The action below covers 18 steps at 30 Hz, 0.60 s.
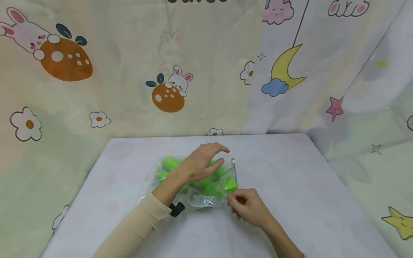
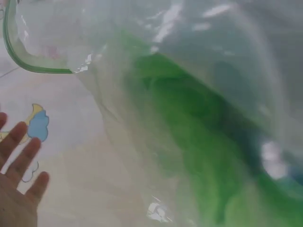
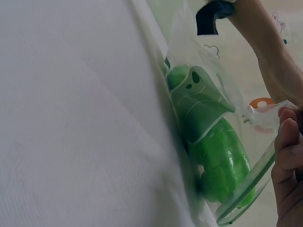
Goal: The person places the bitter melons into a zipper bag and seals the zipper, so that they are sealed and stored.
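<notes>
A clear plastic zip bag lies on the table with several bright green, rounded items inside; their kind is hard to tell through the plastic. Its green-edged mouth faces right, with a small white slider at the far end. My right hand pinches the near corner of the mouth between thumb and curled fingers. Above the bag hovers my left hand, fingers extended and holding nothing. In the right wrist view a long green item shows through the plastic, close to the mouth.
The white-covered table extends around the bag on all sides. Behind it hangs a curtain printed with rabbits, flowers and a moon. A black wrist camera sits at my left wrist, near the bag's front edge.
</notes>
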Each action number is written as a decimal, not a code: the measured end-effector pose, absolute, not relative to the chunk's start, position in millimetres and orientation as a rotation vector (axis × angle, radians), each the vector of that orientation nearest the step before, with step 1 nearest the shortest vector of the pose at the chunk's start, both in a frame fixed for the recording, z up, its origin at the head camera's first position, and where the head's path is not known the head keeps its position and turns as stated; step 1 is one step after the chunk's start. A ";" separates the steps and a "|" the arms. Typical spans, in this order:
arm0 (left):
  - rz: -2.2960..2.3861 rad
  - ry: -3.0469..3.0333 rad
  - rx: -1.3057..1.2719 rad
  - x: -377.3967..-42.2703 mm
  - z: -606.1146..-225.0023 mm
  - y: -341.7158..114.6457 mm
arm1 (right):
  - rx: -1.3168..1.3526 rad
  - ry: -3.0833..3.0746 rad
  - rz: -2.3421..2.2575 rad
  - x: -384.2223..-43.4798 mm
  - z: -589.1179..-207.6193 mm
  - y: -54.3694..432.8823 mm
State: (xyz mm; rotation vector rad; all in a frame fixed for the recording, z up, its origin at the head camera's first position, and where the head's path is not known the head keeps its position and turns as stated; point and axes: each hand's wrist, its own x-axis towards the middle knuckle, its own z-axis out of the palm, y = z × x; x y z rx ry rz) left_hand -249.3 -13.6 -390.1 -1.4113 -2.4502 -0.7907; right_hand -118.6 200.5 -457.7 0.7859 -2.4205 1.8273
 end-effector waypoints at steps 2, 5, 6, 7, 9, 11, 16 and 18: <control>-0.751 -2.554 -1.388 -253.2 -387.3 -9.7 | 0.812 -2.414 1.839 -118.4 -458.0 196.9; -0.696 -2.752 -1.319 -261.5 -386.5 -6.1 | 0.861 -2.410 1.861 -119.9 -460.2 189.1; -0.689 -2.816 -1.302 -265.0 -387.3 -4.9 | 0.878 -2.413 1.864 -120.4 -461.0 186.7; -0.687 -2.879 -1.287 -268.8 -388.7 -3.2 | 0.890 -2.423 1.866 -120.5 -461.3 185.0; -0.690 -2.981 -1.294 -277.7 -394.1 3.0 | 0.912 -2.434 1.866 -119.7 -461.7 184.5; -0.715 -3.065 -1.324 -286.2 -400.5 12.8 | 0.931 -2.442 1.849 -118.4 -461.4 187.6; -0.766 -3.216 -1.373 -299.6 -416.9 39.9 | 0.983 -2.459 1.818 -115.6 -457.9 199.6; -0.775 -3.253 -1.360 -301.5 -420.6 47.1 | 0.995 -2.468 1.821 -114.7 -456.8 202.9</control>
